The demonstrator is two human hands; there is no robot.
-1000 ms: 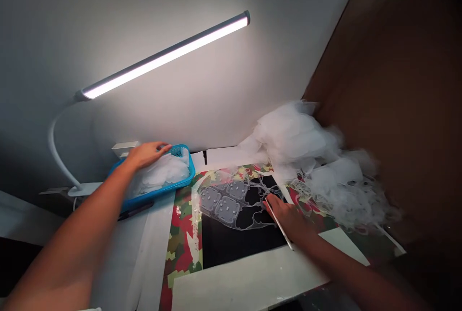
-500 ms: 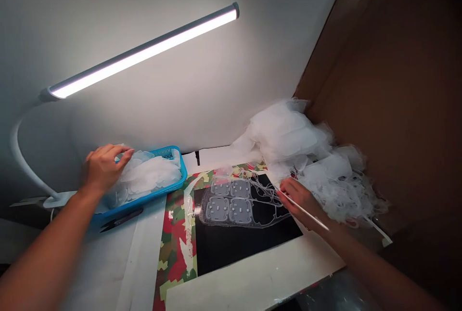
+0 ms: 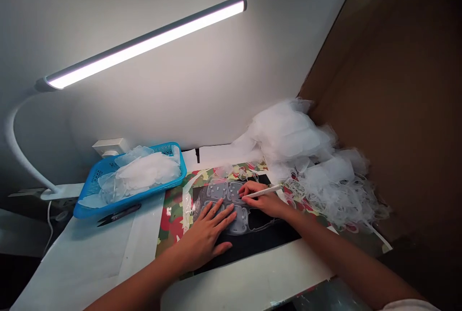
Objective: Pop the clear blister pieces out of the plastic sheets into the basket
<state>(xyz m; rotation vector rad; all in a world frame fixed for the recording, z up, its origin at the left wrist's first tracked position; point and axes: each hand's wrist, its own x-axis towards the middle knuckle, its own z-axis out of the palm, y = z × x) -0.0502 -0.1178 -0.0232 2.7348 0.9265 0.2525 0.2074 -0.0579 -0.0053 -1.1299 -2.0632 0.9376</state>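
two hands at a clear sheet of rounded pieces on a black mat, seen from the head. the left hand [image 3: 207, 234], over the basket half a second earlier, now lies palm down on the near left part of the clear sheet [image 3: 238, 222], its fingers spread wide and grasping nothing. the right hand [image 3: 262, 200] has shifted from the sheet's open lattice to the upper right piece; its fingers close narrowly about a thin white stick [image 3: 265, 191], held like a pen with one end slanting up to the right. whether those fingertips also pinch the film cannot be told. the sheet lies flat on the black mat [image 3: 249, 247], between the blue basket [image 3: 90, 211] and a heap of white film [image 3: 285, 130], with tangled strips [image 3: 335, 200] nearer the person. with both hands at the sheet, the left appears to steady it while the right does the finer work, and the basket, now uncovered, shows its load of translucent pieces [image 3: 147, 171]; dark snips [image 3: 121, 214] lie just beside it, untouched
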